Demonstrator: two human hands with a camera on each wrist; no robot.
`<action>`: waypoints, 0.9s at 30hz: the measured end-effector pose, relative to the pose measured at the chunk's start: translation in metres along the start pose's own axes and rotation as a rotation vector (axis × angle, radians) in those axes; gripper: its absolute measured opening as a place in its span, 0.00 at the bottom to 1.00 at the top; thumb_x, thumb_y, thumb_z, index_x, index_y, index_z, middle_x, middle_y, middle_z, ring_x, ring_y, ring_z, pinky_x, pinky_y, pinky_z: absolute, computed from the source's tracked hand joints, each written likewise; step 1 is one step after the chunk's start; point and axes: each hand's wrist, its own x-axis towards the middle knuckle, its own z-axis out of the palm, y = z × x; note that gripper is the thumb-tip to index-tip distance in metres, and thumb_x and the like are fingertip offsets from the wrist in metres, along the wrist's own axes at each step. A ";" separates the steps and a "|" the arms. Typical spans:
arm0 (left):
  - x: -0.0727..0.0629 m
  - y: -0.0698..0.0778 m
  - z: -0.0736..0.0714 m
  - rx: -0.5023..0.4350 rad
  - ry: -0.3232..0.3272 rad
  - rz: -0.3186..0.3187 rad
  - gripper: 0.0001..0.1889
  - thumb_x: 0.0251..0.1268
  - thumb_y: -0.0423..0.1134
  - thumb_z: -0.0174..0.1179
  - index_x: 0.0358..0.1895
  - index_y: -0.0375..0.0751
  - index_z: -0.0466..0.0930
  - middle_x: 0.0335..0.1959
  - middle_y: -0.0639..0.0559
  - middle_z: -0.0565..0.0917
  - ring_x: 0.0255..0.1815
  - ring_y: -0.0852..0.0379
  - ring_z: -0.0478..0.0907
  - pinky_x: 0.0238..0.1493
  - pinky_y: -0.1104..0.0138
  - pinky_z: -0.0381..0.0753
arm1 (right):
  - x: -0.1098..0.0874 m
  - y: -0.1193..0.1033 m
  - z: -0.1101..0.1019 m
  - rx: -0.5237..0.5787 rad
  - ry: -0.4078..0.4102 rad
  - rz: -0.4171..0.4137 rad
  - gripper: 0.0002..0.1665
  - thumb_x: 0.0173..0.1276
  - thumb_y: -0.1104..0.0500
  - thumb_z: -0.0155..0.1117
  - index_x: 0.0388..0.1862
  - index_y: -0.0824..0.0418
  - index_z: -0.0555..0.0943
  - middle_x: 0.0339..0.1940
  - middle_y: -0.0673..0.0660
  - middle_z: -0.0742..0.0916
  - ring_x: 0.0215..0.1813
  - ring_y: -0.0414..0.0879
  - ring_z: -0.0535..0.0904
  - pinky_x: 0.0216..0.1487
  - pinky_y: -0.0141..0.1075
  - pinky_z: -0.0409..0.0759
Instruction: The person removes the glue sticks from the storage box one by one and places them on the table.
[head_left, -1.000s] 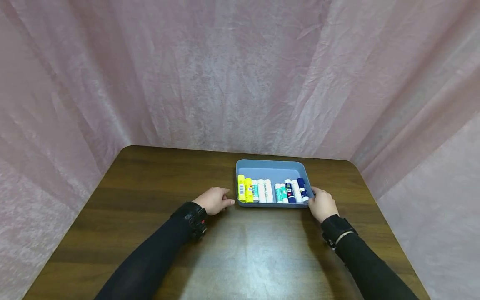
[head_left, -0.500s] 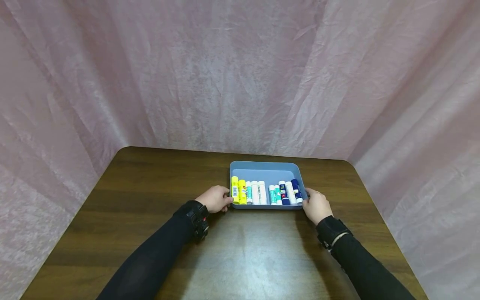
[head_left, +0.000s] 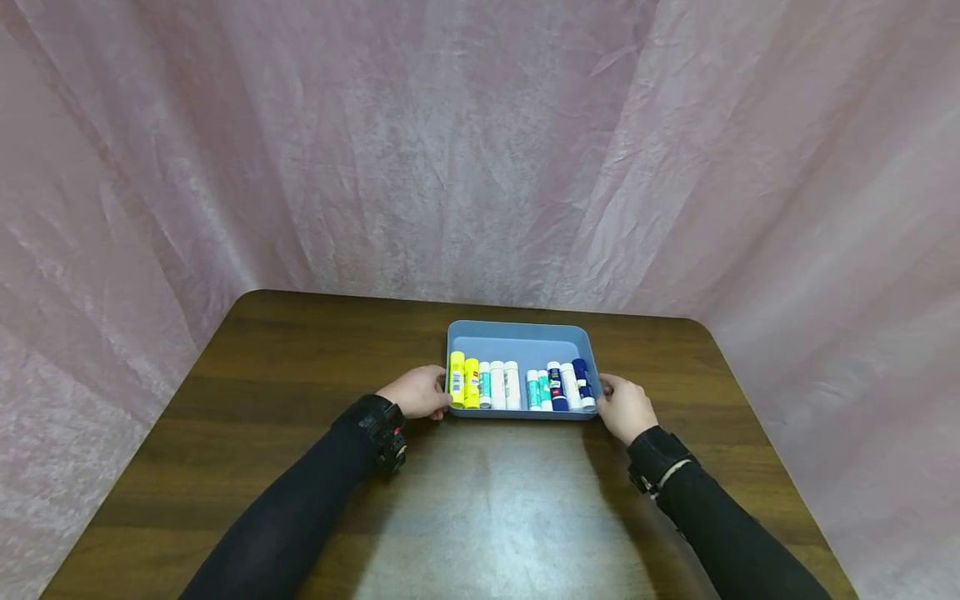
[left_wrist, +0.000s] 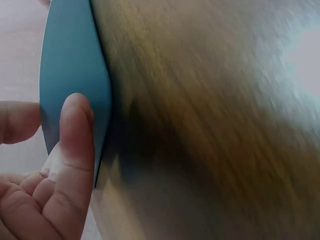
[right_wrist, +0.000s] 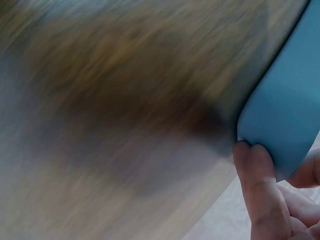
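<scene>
A shallow blue-grey tray (head_left: 517,329) lies on the wooden table near its far edge. Several glue sticks (head_left: 497,385) stand in a row along its near side: yellow, white, teal-and-white and navy. My left hand (head_left: 416,392) grips the tray's near left corner; in the left wrist view the thumb (left_wrist: 77,130) presses its outer wall and the index finger meets the rim. At the near right corner my right hand (head_left: 628,410) holds the tray, with fingertips (right_wrist: 257,160) against the outer wall. Part of each hand's fingers is hidden.
The brown wooden table (head_left: 315,333) spreads around the tray, with a bright reflection on its near part. Pink cloth (head_left: 480,167) hangs behind and beside the table.
The tray with its glue sticks has slid left across the table. My right hand has moved left with it. The left hand has come into contact with the tray's left corner.
</scene>
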 end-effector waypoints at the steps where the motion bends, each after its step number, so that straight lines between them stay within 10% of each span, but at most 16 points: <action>1: -0.002 -0.001 -0.002 -0.001 -0.001 -0.004 0.31 0.72 0.36 0.61 0.73 0.30 0.63 0.31 0.47 0.84 0.30 0.52 0.83 0.33 0.68 0.76 | 0.000 -0.002 0.000 0.013 -0.013 0.003 0.27 0.66 0.68 0.55 0.64 0.72 0.78 0.38 0.62 0.85 0.38 0.53 0.79 0.39 0.43 0.76; 27: -0.039 -0.037 -0.032 0.020 -0.022 -0.072 0.25 0.65 0.28 0.56 0.65 0.28 0.63 0.29 0.44 0.81 0.26 0.53 0.79 0.30 0.67 0.76 | -0.013 -0.048 0.019 0.090 -0.197 -0.042 0.27 0.64 0.68 0.59 0.63 0.73 0.78 0.28 0.56 0.79 0.26 0.45 0.72 0.30 0.36 0.67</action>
